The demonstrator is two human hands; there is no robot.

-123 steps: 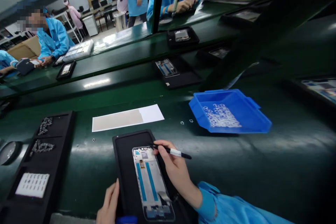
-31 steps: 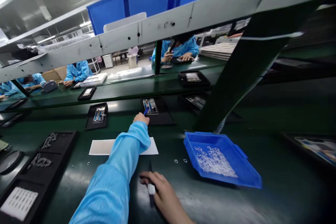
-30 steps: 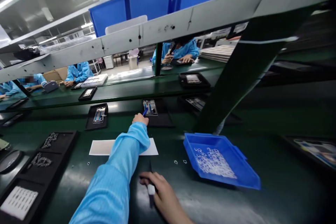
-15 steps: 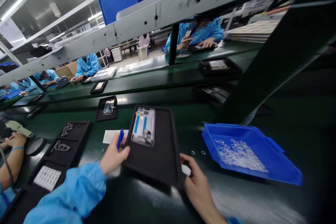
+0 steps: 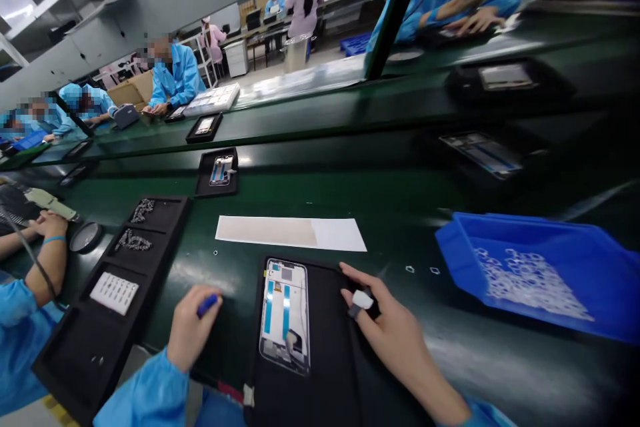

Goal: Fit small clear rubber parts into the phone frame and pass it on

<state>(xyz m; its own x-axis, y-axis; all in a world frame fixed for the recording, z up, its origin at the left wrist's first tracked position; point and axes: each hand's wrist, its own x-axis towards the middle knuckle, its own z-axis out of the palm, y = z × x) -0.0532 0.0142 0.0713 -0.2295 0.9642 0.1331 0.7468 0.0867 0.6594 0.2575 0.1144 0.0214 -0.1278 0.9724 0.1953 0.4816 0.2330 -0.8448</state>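
Note:
A black tray [image 5: 333,340] lies on the green bench in front of me, with an opened phone housing [image 5: 285,313] carrying two blue strips on its left part. My left hand [image 5: 193,323] is left of the tray, apart from it, closed round a blue pen-like tool [image 5: 207,305]. At the tray's upper right edge is my right hand [image 5: 383,320], its fingers around a small white and grey piece [image 5: 361,303]. Whether those fingers also grip the tray edge is hard to tell. A white paper strip [image 5: 285,232] lies beyond the tray.
On the right, a blue bin [image 5: 460,260] holds many small clear rings. A long black compartment tray [image 5: 150,273] stands left, beside a co-worker's arm [image 5: 50,260]. Another black tray with a phone housing [image 5: 218,172] sits farther back. Small rings lie loose on the bench.
The black tray has come down nearer to me and rests lower in view. My left hand has let go of its edge and moved left. The paper strip is now uncovered.

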